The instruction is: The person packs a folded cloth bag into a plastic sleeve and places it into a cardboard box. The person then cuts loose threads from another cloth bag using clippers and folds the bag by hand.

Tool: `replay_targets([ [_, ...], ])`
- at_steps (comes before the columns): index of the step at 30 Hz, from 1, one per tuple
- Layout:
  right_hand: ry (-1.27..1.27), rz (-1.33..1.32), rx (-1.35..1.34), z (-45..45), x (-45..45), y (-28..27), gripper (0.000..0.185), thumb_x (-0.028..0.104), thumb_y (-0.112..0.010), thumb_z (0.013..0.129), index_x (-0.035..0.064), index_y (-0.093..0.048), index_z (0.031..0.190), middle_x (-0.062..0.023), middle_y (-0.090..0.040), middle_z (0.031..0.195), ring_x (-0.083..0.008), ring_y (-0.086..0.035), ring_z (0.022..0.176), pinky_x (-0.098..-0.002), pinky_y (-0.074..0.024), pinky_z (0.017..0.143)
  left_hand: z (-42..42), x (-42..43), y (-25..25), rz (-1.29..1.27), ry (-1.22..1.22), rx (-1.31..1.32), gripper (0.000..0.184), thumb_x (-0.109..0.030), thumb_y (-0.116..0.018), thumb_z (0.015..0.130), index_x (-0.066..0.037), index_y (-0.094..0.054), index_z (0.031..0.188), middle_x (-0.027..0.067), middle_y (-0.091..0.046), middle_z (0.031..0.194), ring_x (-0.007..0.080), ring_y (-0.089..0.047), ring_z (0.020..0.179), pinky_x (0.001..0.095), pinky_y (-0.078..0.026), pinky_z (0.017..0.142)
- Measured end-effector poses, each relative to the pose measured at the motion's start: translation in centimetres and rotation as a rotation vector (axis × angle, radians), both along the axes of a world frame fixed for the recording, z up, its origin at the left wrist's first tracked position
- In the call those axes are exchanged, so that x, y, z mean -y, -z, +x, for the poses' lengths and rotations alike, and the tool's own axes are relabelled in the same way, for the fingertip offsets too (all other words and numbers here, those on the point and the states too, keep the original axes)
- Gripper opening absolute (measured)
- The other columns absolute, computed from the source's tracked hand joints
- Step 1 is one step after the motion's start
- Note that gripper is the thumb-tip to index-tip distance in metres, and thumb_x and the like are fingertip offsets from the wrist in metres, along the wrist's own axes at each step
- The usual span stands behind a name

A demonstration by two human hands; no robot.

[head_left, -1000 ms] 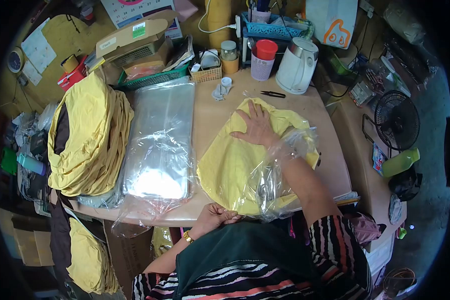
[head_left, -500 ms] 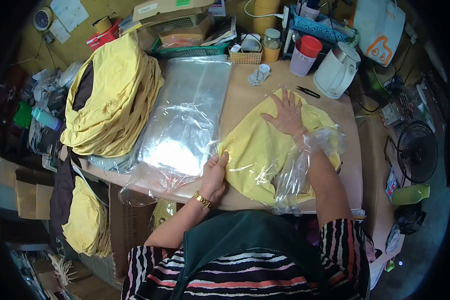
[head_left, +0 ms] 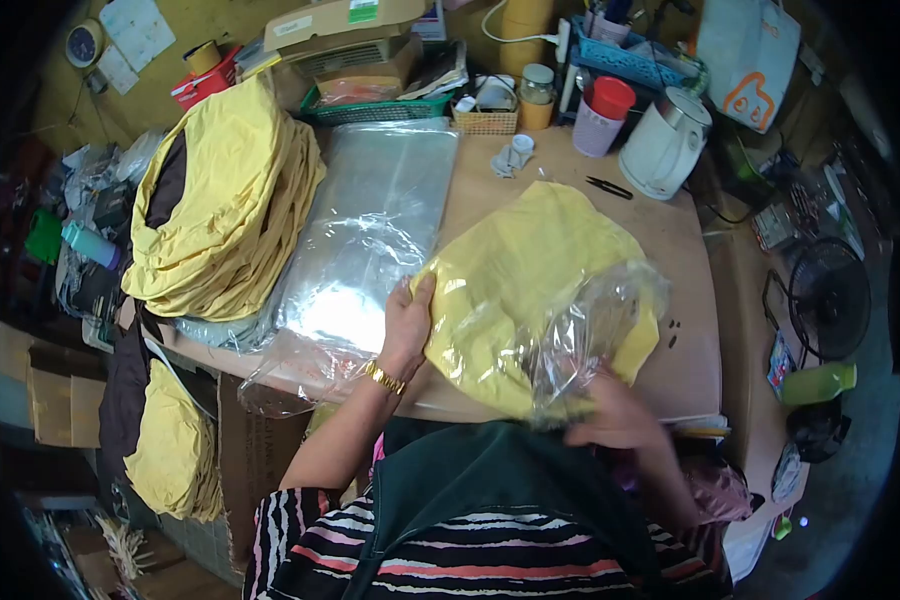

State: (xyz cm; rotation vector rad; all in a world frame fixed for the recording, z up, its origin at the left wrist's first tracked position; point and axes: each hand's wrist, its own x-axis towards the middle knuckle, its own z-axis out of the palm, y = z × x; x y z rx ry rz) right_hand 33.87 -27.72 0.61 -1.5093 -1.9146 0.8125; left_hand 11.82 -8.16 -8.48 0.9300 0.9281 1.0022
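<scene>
Left hand (head_left: 408,325): fingers clamped on yellow cloth (head_left: 540,240), nine-o'clock edge, presumably steadying. Right hand (head_left: 615,412): near clear bag (head_left: 580,335), five o'clock; blurred, finger state indeterminable.

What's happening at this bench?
A person has a yellow cloth piece on the table, partly inside a clear plastic bag. The left hand grips its left edge; the right hand, motion-blurred, is near the bag's crumpled part at the near edge. To the left lie flat clear plastic sheets or bags, then a tall pile of yellow cloth. Small black snips lie beyond the work.
</scene>
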Motion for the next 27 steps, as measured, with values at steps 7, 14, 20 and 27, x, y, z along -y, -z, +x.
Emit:
replay_targets([
  [7,0.570,0.017,-0.590,3.9,-5.8,-4.1,0.021,0.013,-0.059,0.088,-0.0052,-0.064,0.097,-0.0147,-0.068,0.082,-0.0200,-0.065,0.067,-0.0309,-0.0522,0.064,-4.3,-7.2,-7.1,0.239,-0.302,0.186,0.019,-0.015,-0.052,0.096,0.003,-0.057,0.095,0.0066,-0.061,0.083,0.0130,-0.057,0.068,0.0284,-0.050,0.060],
  [14,0.643,-0.499,-0.430,13.5,2.3,6.5,0.022,0.021,-0.061,0.088,0.0000,-0.066,0.089,-0.0051,-0.063,0.064,-0.0107,-0.058,0.053,-0.0244,-0.0450,0.053,-12.1,2.6,0.9,-0.054,-0.225,-0.079,0.035,-0.007,-0.059,0.091,0.006,-0.047,0.122,0.0123,-0.061,0.109,0.0165,-0.062,0.091,0.0268,-0.052,0.073],
  [20,0.654,-0.313,-0.599,5.8,-1.3,5.7,0.021,0.023,-0.066,0.083,0.0024,-0.068,0.089,0.0042,-0.054,0.062,-0.0067,-0.052,0.060,-0.0238,-0.0427,0.057,-11.1,3.9,0.3,-0.155,-0.082,-0.026,0.032,-0.011,-0.059,0.092,0.007,-0.051,0.118,0.0150,-0.061,0.111,0.0173,-0.062,0.092,0.0295,-0.053,0.077],
  [27,0.960,-0.315,0.072,21.1,5.9,11.8,0.026,0.020,-0.065,0.079,0.0052,-0.067,0.101,-0.0128,-0.065,0.092,-0.0187,-0.063,0.083,-0.0291,-0.0479,0.073,-14.6,4.6,1.2,-0.055,-0.047,-0.379,0.044,-0.010,-0.063,0.089,0.008,-0.049,0.127,0.0208,-0.058,0.118,0.0188,-0.059,0.104,0.0319,-0.054,0.077],
])
